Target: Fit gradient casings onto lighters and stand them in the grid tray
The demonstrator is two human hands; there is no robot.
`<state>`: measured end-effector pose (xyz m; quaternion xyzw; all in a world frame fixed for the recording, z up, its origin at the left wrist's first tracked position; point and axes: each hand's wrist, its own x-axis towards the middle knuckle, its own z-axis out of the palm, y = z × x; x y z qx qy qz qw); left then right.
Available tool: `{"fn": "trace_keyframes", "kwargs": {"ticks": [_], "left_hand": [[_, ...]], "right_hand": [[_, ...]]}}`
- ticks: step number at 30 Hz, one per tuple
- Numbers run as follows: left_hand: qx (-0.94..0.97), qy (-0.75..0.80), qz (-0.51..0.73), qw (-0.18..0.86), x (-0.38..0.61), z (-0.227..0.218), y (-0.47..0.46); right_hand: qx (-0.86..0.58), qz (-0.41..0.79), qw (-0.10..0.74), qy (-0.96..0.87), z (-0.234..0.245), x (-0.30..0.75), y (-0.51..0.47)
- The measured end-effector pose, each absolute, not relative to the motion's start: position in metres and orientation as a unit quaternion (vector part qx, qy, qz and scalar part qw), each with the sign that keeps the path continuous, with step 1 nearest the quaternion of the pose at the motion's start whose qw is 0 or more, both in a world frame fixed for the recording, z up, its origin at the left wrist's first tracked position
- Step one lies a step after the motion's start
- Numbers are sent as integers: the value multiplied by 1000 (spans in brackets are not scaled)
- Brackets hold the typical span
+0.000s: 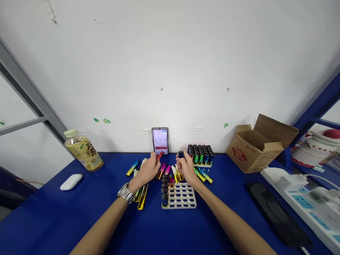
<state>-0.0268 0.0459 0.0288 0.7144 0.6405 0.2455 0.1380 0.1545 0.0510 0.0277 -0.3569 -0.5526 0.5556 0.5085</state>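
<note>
Your left hand [151, 168] is gripping a red piece [159, 156] near the table's [119, 223] back edge; a white tray [182, 204], farther from that edge, is holding dark-topped pieces [164, 200] along its left side; your right hand [186, 165] is grasping a dark piece [181, 154]; a packed rack [203, 165] is standing beside the back edge.

Shiny silver metal-link watch band [126, 193] round left wrist [131, 185]; left hand [150, 168], right hand [186, 167], forearms [227, 214] bare
</note>
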Motion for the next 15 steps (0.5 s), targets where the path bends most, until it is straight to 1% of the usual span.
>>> {"fn": "trace_keyframes", "kwargs": {"ticks": [3, 5, 6, 10, 15], "left_hand": [[698, 576, 334, 263, -23, 30, 35], [651, 536, 407, 351, -20, 29, 29], [625, 529, 432, 379, -18, 29, 27], [581, 529, 461, 412, -13, 30, 21], [580, 516, 476, 413, -11, 29, 21]], "right_hand": [[-373, 635, 487, -470, 31, 156, 50], [-406, 657, 462, -436, 32, 157, 51], [-422, 655, 459, -426, 32, 157, 51], [-443, 634, 477, -416, 33, 157, 51], [-424, 657, 465, -416, 40, 159, 48]]}}
